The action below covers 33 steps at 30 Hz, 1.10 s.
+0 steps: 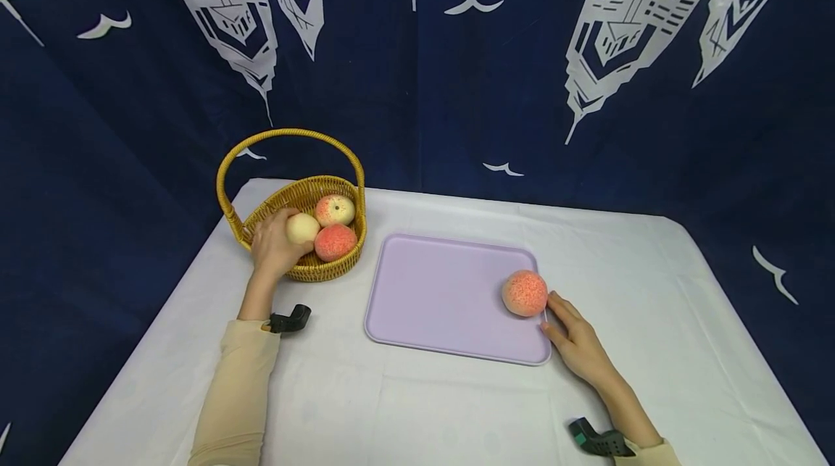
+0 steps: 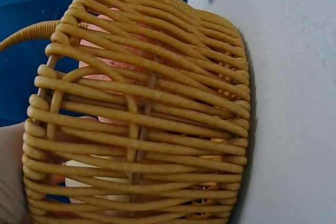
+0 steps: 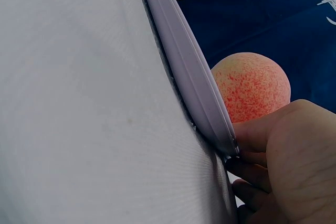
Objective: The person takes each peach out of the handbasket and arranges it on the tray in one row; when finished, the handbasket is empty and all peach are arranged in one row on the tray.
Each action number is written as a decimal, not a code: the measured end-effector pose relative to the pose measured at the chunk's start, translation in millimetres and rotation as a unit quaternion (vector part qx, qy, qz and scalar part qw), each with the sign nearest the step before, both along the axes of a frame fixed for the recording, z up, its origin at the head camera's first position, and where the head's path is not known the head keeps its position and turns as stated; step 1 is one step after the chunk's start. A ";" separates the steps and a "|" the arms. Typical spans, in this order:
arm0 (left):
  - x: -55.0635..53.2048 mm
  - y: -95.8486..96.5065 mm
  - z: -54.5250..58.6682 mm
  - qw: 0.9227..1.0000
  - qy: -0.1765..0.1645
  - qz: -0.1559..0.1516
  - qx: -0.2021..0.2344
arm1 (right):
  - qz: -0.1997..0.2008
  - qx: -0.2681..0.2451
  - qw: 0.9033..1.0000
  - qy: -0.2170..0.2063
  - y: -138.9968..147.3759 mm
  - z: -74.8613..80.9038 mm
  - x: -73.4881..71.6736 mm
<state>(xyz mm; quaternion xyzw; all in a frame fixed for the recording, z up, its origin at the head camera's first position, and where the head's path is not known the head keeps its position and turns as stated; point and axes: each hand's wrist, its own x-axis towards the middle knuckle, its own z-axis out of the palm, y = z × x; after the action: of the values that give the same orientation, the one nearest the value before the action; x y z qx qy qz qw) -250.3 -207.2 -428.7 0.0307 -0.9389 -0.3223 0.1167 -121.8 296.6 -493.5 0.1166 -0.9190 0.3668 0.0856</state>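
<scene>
In the head view my left hand [image 1: 274, 243] reaches into a wicker basket [image 1: 322, 272] and grips a pale yellow peach [image 1: 303, 228]. Beside that fruit lie a red peach [image 1: 335, 243] and a yellow-and-red peach [image 1: 335, 209]. The left wrist view shows mostly woven basket wall [image 2: 157, 93], which partly hides the hand and fruit. My right hand [image 1: 582, 344] holds the right edge of a lilac tray [image 1: 443, 299], thumb at the rim and fingers at the outer side. A speckled pink peach [image 1: 525, 293] sits on the tray close to the fingertips.
A white cloth [image 1: 457, 408] covers the table. The basket's tall handle [image 1: 293, 132] arches over its opening. Behind the table hangs a dark blue curtain [image 1: 417, 89] with white building prints. Each wrist carries a black device [image 1: 290, 319].
</scene>
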 end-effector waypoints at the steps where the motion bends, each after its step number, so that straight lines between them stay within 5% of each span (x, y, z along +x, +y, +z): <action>1: 0.0 0.3 -0.2 1.000 0.004 0.005 0.005 | 0.000 0.000 1.000 0.001 -0.1 -0.1 0.0; 10: 1.6 -2.0 3.6 0.992 0.078 0.030 0.098 | 0.000 0.005 1.000 0.003 -0.4 -0.1 0.1; 17: 8.1 5.2 21.4 0.985 0.109 0.026 0.132 | -0.003 0.008 1.000 0.000 -0.4 0.7 0.5; 26: 21.1 33.6 38.9 0.972 0.150 -0.064 0.169 | 0.000 0.004 1.000 0.003 -0.1 0.4 0.7; 33: 31.0 71.2 41.1 0.970 0.151 -0.124 0.145 | 0.002 0.004 1.000 0.006 0.0 0.2 0.7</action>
<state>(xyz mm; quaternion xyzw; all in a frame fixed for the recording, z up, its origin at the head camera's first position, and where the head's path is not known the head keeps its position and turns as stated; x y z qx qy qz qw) -219.3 -135.9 -387.6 -0.1184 -0.8500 -0.4684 0.2101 -121.1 296.6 -493.3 0.1213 -0.9195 0.3629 0.0898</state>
